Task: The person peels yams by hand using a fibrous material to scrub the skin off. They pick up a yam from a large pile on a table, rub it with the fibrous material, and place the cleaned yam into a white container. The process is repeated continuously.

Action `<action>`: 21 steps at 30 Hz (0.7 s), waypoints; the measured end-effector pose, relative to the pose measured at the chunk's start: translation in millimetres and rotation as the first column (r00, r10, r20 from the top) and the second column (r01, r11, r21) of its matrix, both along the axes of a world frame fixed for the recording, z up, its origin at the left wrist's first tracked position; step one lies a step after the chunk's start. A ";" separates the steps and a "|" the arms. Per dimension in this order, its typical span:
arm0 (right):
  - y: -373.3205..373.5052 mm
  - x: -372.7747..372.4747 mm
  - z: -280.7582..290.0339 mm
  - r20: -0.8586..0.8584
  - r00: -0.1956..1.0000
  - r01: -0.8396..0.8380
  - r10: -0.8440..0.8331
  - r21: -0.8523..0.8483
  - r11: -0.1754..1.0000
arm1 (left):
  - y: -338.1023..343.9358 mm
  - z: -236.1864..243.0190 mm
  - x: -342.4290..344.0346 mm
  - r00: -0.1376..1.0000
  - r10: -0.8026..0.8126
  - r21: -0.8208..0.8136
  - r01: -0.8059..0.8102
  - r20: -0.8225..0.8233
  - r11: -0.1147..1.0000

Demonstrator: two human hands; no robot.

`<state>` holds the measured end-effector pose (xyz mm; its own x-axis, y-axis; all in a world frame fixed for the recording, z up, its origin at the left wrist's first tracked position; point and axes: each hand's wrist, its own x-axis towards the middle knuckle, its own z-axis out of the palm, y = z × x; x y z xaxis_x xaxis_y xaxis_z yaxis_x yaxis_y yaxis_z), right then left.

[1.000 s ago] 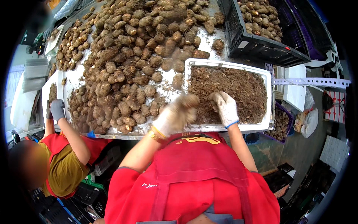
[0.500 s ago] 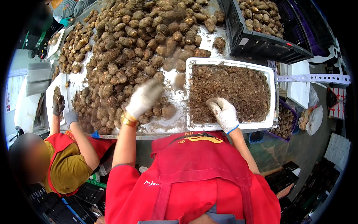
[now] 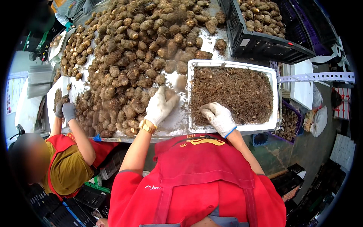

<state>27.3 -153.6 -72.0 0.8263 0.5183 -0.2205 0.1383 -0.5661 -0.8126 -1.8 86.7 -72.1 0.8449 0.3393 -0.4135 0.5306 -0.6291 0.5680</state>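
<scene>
Small brown hairy taros lie heaped on the metal table in front of me. My left hand, in a white glove, is at the near right side of the heap. A taro shows between its thumb and fingers. My right hand, also gloved in white, is over the near left corner of a white tub. Its fingers are curled together, and whatever they may hold is hidden. Brown fibrous peelings fill the tub.
A black crate of taros stands beyond the tub. At my left, a co-worker in grey gloves works over a white tray. Another person's gloved hand is at the far left. A purple crate of taros sits low at right.
My left hand has come down and to the right, off the heap, closing around a taro. My right hand has shifted slightly left over the tub. The co-worker's hands have come together.
</scene>
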 end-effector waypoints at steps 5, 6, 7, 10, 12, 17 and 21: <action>16.4 11.5 29.8 0.067 0.996 0.058 -0.054 -0.060 0.997 | -22.4 -7.1 16.7 0.941 0.265 -0.850 0.042 0.210 0.526; 22.2 14.7 39.1 0.085 0.994 0.082 -0.073 -0.109 0.991 | -30.9 -1.5 18.2 0.950 0.239 -0.884 0.070 0.200 0.462; 25.6 17.5 42.8 0.145 0.987 0.083 -0.066 -0.112 0.990 | -34.8 -3.0 12.5 0.969 0.229 -0.893 -0.021 0.092 0.450; 34.5 20.3 62.4 0.139 0.990 0.034 -0.007 -0.194 0.980 | -45.1 -25.7 -11.4 0.598 -0.454 0.300 0.344 0.661 0.890; 26.7 16.6 46.1 0.252 0.967 0.061 -0.028 -0.122 0.991 | -52.5 -14.3 -7.1 0.783 -0.147 -0.083 0.246 0.605 0.966; 8.4 11.2 34.8 -0.097 0.986 0.167 -0.139 0.408 0.898 | -71.0 38.0 6.8 0.915 0.228 -0.570 0.003 0.334 0.822; 3.4 4.4 28.9 -0.424 0.905 0.322 0.021 0.717 0.618 | -83.8 40.0 11.2 0.876 0.261 -0.555 0.010 0.406 0.832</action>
